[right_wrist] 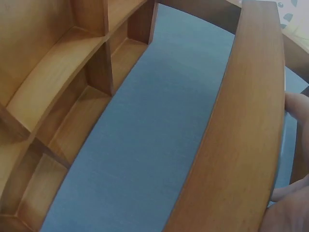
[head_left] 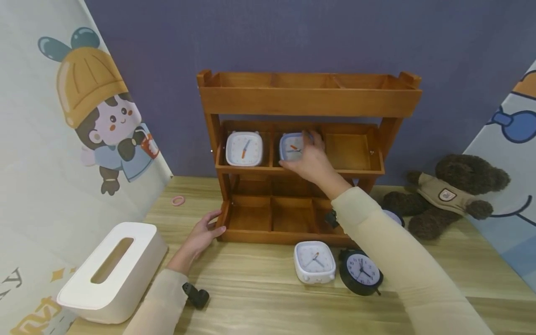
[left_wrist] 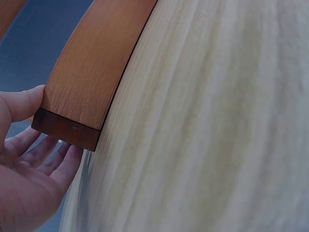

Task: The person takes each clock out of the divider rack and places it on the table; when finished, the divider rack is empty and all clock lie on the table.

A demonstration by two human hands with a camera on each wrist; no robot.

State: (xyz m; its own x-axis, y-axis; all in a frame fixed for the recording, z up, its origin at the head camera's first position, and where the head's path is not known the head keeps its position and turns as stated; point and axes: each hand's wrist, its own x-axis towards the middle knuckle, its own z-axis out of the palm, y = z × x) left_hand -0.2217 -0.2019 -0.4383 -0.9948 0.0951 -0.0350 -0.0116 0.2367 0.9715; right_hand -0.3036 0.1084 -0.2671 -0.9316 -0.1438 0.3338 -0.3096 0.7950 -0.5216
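Observation:
A three-tier wooden rack (head_left: pixel 310 103) stands against the wall. My right hand (head_left: pixel 311 160) holds a blue-rimmed alarm clock (head_left: pixel 289 148) in the middle tier's centre compartment, fingers at its top and thumb low at its front. In the right wrist view only part of that hand (right_wrist: pixel 297 193) shows, beyond a wooden rail (right_wrist: pixel 236 121). A white alarm clock (head_left: pixel 244 149) sits in the compartment to the left. Down at the rack's lower left corner, my left hand (head_left: pixel 202 236) grips the end of the frame (left_wrist: pixel 67 130), thumb on one side and fingers on the other.
In front of the rack lie another white clock (head_left: pixel 315 262) and a black twin-foot clock (head_left: pixel 361 272). My right sleeve partly hides a further round clock (head_left: pixel 393 217). A brown teddy bear (head_left: pixel 444 195) sits right, a white tissue box (head_left: pixel 113 272) left, near a pink ring (head_left: pixel 177 200).

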